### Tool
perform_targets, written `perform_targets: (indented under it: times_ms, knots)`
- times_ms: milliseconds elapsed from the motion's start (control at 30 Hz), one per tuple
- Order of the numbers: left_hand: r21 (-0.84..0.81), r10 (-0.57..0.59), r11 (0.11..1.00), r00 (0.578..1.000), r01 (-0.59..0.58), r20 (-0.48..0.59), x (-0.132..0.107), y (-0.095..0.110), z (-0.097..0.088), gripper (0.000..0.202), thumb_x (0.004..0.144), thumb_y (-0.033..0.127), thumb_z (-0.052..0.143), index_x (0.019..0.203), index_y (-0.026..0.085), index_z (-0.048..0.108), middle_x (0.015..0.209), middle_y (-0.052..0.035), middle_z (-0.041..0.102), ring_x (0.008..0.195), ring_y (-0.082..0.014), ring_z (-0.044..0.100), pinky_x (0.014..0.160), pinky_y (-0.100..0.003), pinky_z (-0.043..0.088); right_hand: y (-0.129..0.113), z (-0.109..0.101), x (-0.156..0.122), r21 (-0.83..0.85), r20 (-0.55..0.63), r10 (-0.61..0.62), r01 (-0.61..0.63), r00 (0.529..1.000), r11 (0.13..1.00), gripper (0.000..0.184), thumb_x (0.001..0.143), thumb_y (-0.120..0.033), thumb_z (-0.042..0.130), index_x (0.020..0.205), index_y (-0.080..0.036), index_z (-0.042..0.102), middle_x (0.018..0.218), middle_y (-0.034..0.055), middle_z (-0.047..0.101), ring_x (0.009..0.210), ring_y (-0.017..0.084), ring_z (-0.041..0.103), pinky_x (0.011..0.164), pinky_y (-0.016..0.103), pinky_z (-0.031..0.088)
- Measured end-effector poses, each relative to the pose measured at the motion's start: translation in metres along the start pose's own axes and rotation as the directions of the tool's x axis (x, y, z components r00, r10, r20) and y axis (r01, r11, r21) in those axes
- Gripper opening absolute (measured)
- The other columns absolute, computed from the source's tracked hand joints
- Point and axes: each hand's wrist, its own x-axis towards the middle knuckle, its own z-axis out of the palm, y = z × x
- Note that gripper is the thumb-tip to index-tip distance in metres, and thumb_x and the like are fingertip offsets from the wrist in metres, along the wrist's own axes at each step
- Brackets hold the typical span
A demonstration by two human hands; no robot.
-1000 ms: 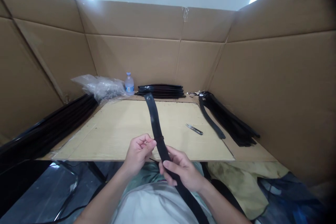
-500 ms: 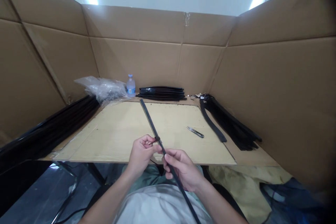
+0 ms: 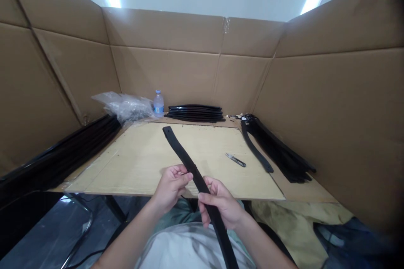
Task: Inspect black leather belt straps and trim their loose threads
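Observation:
A long black strip [image 3: 181, 151] slants across the front of the table, its broad flat face turned up and a small hole near its far end. My right hand [image 3: 221, 204] grips it lower down, thumb on top and fingers underneath. At the strip's left edge, my left hand [image 3: 172, 185] is closed in a pinch, with thumb and fingertips against the edge. Whether a small dark piece also sits between those fingertips cannot be made out. The strip's near end runs down over my lap and out of view.
Thread snips [image 3: 235, 159] lie right of the strip on the pale board [image 3: 132, 155]. Beyond are a single curved strip [image 3: 255, 149], piled black strips [image 3: 277, 149], a back stack [image 3: 195, 113], a bottle [image 3: 158, 105], plastic bags [image 3: 129, 107] and a left pile [image 3: 69, 151]. Cardboard walls [image 3: 167, 67] enclose three sides.
The strip has been rolled from its narrow edge to its broad face. Its far end has shifted slightly left and nearer. Both hands stay close to the same places.

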Motion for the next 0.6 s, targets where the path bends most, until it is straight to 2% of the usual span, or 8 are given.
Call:
perform_targets:
  times_ms: [100, 167, 233, 300, 367, 467, 600]
  knots:
    - [-0.010, -0.005, 1.000, 1.000, 0.004, -0.017, 0.003, -0.003, -0.003, 0.028, 0.068, 0.025, 0.072, 0.067, 0.015, 0.045, 0.046, 0.0110, 0.027, 0.038, -0.0008, 0.014, 0.033, -0.013, 0.010, -0.005, 0.001, -0.001, -0.057, -0.026, -0.073, 0.071, 0.997, 0.996, 0.033, 0.077, -0.027, 0.065, 0.080, -0.021, 0.033, 0.054, -0.0027, 0.061, 0.031, 0.008, 0.048, 0.027, 0.012, 0.033]
    - [-0.017, 0.001, 1.000, 1.000, -0.002, -0.028, 0.006, -0.004, -0.006, 0.027, 0.068, 0.026, 0.071, 0.068, 0.015, 0.046, 0.046, 0.0113, 0.026, 0.037, -0.0009, 0.014, 0.033, -0.013, 0.010, -0.006, 0.001, 0.000, -0.050, -0.041, -0.123, 0.121, 0.992, 0.991, 0.032, 0.079, -0.029, 0.063, 0.080, -0.022, 0.032, 0.057, -0.0023, 0.061, 0.030, 0.005, 0.044, 0.027, 0.010, 0.027]
    - [-0.019, 0.014, 1.000, 0.999, -0.015, -0.043, 0.011, -0.004, -0.011, 0.027, 0.069, 0.027, 0.071, 0.067, 0.015, 0.047, 0.046, 0.0112, 0.025, 0.037, -0.0008, 0.015, 0.034, -0.013, 0.011, -0.007, -0.001, 0.001, 0.023, -0.041, -0.123, 0.124, 0.992, 0.992, 0.025, 0.084, -0.035, 0.055, 0.084, -0.022, 0.034, 0.063, -0.0004, 0.062, 0.034, 0.004, 0.044, 0.030, 0.011, 0.028]
    - [-0.020, 0.031, 0.999, 0.997, -0.033, -0.075, 0.017, -0.004, -0.018, 0.027, 0.070, 0.029, 0.070, 0.066, 0.014, 0.048, 0.045, 0.0110, 0.025, 0.036, -0.0005, 0.016, 0.033, -0.013, 0.012, -0.008, -0.005, 0.003, 0.122, -0.021, -0.061, 0.063, 0.998, 0.991, 0.020, 0.088, -0.039, 0.047, 0.092, -0.023, 0.038, 0.071, 0.0015, 0.062, 0.040, 0.005, 0.047, 0.033, 0.012, 0.030]
    - [-0.033, 0.046, 0.998, 0.992, -0.050, -0.120, 0.025, -0.004, -0.026, 0.027, 0.068, 0.029, 0.071, 0.065, 0.014, 0.049, 0.046, 0.0107, 0.027, 0.035, 0.0000, 0.016, 0.033, -0.014, 0.010, -0.007, -0.012, 0.006, 0.181, -0.004, -0.003, 0.003, 1.000, 0.984, 0.021, 0.087, -0.038, 0.047, 0.102, -0.025, 0.041, 0.075, 0.0016, 0.060, 0.044, 0.007, 0.048, 0.032, 0.011, 0.028]
    - [-0.062, 0.033, 0.997, 0.983, -0.045, -0.178, 0.034, -0.009, -0.036, 0.031, 0.064, 0.028, 0.074, 0.062, 0.014, 0.047, 0.045, 0.0108, 0.027, 0.034, 0.0004, 0.016, 0.033, -0.015, 0.009, -0.006, -0.023, 0.012, 0.160, -0.027, 0.019, -0.015, 0.999, 0.987, 0.030, 0.083, -0.031, 0.055, 0.111, -0.025, 0.045, 0.076, 0.0015, 0.058, 0.046, 0.006, 0.046, 0.029, 0.010, 0.024]
    - [-0.025, 0.016, 0.999, 0.975, -0.022, -0.222, 0.040, -0.017, -0.042, 0.032, 0.064, 0.030, 0.075, 0.063, 0.013, 0.048, 0.046, 0.0106, 0.028, 0.034, 0.0005, 0.017, 0.033, -0.016, 0.008, -0.004, -0.033, 0.018, 0.038, -0.099, -0.013, 0.016, 0.995, 0.999, 0.035, 0.079, -0.030, 0.061, 0.111, -0.021, 0.052, 0.078, 0.0046, 0.060, 0.048, 0.007, 0.047, 0.029, 0.010, 0.027]
